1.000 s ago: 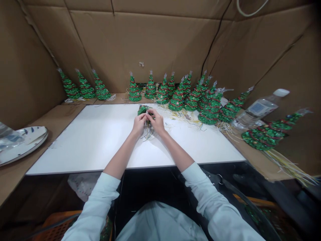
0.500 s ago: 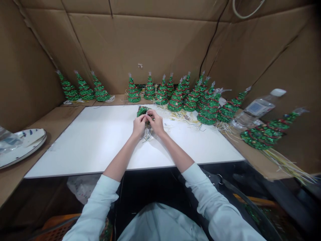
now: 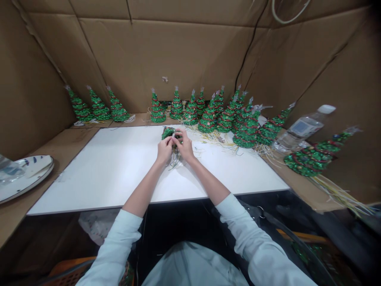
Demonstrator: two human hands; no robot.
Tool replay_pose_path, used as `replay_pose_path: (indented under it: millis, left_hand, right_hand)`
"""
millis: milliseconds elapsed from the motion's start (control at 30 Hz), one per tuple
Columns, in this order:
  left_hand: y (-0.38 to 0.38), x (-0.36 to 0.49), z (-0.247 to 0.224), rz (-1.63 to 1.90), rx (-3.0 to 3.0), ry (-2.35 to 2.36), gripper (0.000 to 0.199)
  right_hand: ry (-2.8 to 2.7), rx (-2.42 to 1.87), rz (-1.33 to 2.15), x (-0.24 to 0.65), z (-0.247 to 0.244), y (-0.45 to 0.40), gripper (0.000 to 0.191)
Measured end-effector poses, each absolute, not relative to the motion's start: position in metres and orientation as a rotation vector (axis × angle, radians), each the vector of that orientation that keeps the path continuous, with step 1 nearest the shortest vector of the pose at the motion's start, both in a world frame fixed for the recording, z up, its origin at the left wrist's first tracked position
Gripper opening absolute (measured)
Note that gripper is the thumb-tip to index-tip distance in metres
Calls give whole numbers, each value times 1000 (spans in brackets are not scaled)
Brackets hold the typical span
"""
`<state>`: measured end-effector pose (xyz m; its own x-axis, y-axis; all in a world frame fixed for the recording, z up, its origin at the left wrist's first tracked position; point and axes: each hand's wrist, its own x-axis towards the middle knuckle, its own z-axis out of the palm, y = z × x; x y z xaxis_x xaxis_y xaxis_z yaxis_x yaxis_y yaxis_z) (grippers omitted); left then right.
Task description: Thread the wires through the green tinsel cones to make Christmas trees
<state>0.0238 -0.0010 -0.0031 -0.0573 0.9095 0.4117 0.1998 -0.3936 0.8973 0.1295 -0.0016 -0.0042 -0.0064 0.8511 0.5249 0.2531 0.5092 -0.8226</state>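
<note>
A small green tinsel tree [image 3: 168, 132] lies on the white board [image 3: 119, 167], its base toward me, with thin wires [image 3: 175, 161] trailing from it. My left hand [image 3: 166, 149] is closed at the near side of the tree, thumb and fingertips pinched together. Beside it, touching at the fingertips, my right hand [image 3: 185, 146] is closed too, fingers bent over the wires. What sits between the fingertips is too small to make out.
Several green tinsel trees [image 3: 206, 117] stand along the back and right, and others [image 3: 119, 109] at the back left. A plastic bottle [image 3: 303, 129] leans at the right. A plate [image 3: 35, 174] with clear plastic lies at the left. Loose wire scraps [image 3: 218, 137] lie on the board.
The fingers of my right hand have shifted slightly over the wires. Both hands stay at the same place by the tree, and the view has tilted a little.
</note>
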Motion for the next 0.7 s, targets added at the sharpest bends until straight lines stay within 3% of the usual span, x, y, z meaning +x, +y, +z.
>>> replay_pose_path:
  millis: [700]
  left_hand:
    - [-1, 23, -5, 1409, 1746, 1262, 27]
  right_hand:
    - [-1569, -990, 741, 131, -9, 4, 24]
